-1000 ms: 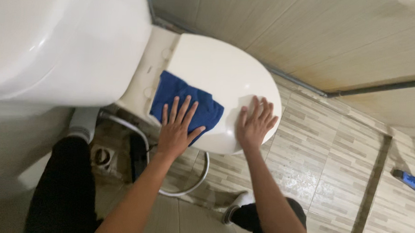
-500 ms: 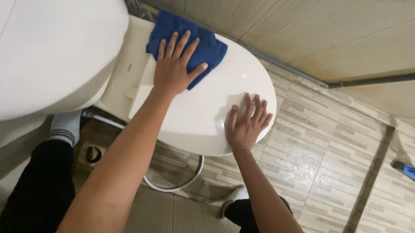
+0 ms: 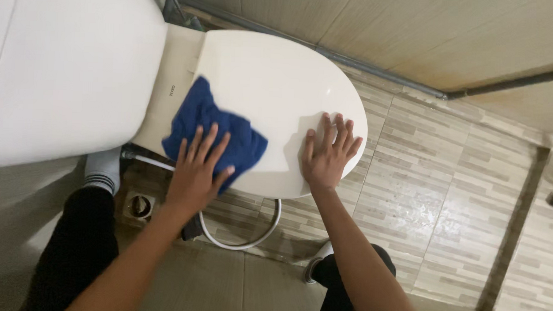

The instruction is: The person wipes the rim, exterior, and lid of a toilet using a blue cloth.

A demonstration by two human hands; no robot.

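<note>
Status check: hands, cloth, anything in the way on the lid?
Left hand flat on blue cloth, near edge of closed toilet lid. Right hand spread flat on bare lid, apart from cloth. Nothing else on lid.

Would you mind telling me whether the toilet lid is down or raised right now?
Down. The white toilet lid lies flat, with the right hand spread on it and the left hand pressing a blue cloth.
</note>
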